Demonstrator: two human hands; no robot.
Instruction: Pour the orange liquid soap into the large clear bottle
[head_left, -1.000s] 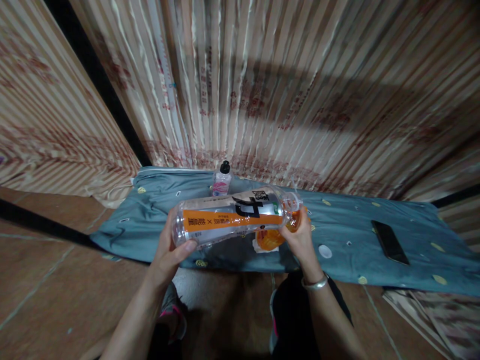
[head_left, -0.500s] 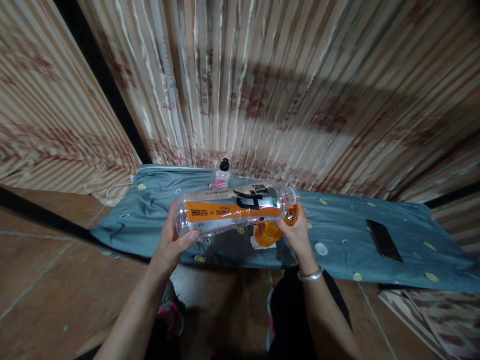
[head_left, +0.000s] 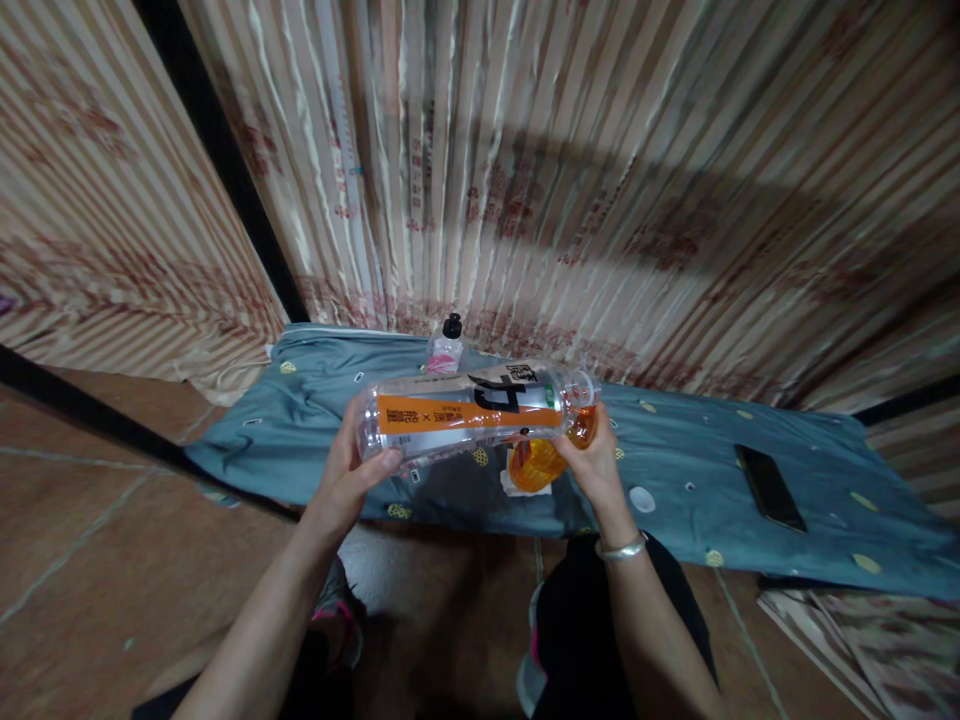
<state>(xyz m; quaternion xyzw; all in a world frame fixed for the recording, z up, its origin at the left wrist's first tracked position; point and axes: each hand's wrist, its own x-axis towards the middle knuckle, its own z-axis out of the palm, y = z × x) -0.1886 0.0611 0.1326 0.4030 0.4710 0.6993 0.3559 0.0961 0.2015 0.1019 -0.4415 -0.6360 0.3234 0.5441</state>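
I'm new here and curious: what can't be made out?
In the head view:
Left hand: partly hidden behind the clear bottle.
Orange container: top partly hidden by the right hand.
Black-capped bottle: base hidden by the clear bottle.
Label: fine print too small.

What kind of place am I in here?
Probably a small home room or curtained sleeping corner: striped curtains, a narrow cloth-covered surface and a tiled floor.

we have a first bottle (head_left: 469,412) crosswise above the worktop (head_left: 682,465), with a second bottle (head_left: 536,463) below its right end, by a tissue (head_left: 510,484). behind stands a third bottle (head_left: 446,353), before the curtain (head_left: 480,240); rightward on the worktop lie a disc (head_left: 642,499), then a phone (head_left: 771,488).
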